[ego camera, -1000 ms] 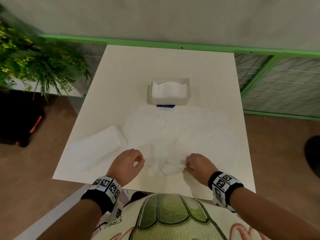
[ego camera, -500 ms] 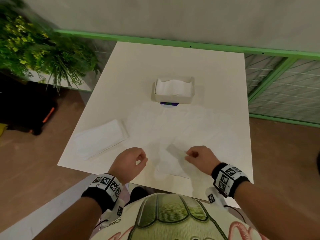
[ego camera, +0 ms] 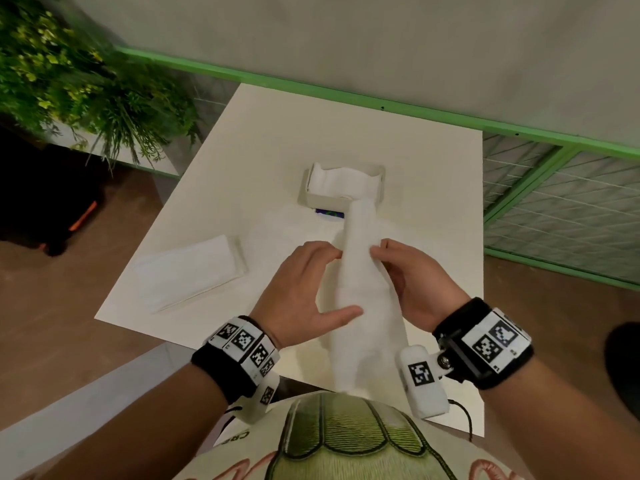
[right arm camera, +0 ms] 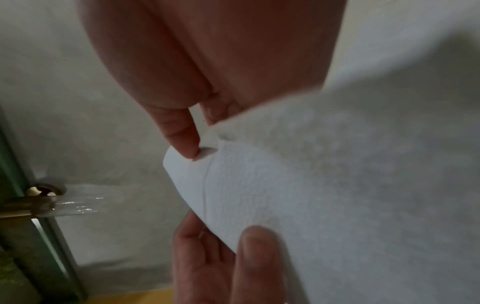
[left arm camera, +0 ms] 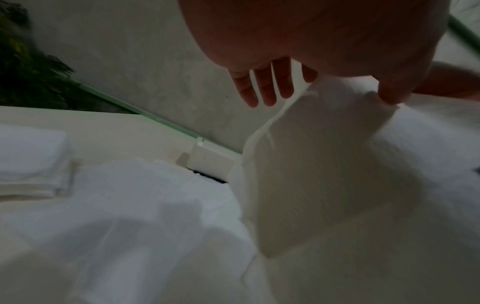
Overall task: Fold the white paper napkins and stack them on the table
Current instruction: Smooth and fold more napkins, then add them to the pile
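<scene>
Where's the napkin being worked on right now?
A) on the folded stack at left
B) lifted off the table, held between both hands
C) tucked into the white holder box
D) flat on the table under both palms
B: the napkin hangs above the table, pinched by the left hand and right hand.

A white paper napkin (ego camera: 360, 271) hangs lifted above the table (ego camera: 277, 133) as a long, narrow strip. Left of it lies a flat stack of folded napkins (ego camera: 194, 271) — more loose white napkins (ego camera: 284, 233) spread mid-table.
</scene>
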The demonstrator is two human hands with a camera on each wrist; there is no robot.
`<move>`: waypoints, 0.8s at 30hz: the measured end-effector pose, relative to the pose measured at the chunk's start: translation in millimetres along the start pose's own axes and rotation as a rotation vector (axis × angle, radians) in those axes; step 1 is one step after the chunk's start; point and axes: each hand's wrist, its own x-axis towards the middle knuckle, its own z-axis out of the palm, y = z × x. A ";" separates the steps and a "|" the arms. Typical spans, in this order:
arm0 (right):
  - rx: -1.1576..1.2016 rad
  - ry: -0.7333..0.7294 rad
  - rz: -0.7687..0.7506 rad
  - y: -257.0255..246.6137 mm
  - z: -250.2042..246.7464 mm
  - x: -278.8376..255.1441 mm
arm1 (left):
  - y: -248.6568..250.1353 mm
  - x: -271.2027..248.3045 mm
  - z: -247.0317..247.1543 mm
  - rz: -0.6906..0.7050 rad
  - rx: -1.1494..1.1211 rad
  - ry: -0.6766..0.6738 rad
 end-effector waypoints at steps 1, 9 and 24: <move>0.001 0.018 -0.007 -3.1 -0.7 -1.8 | 3.6 2.9 1.9 -0.006 -0.012 0.007; -0.150 0.089 -0.058 -1.7 -12.4 -9.2 | -5.9 8.8 25.4 0.063 -0.004 0.051; -0.303 0.253 -0.172 16.0 -9.0 7.8 | -29.1 -5.6 20.6 -0.116 -0.078 -0.048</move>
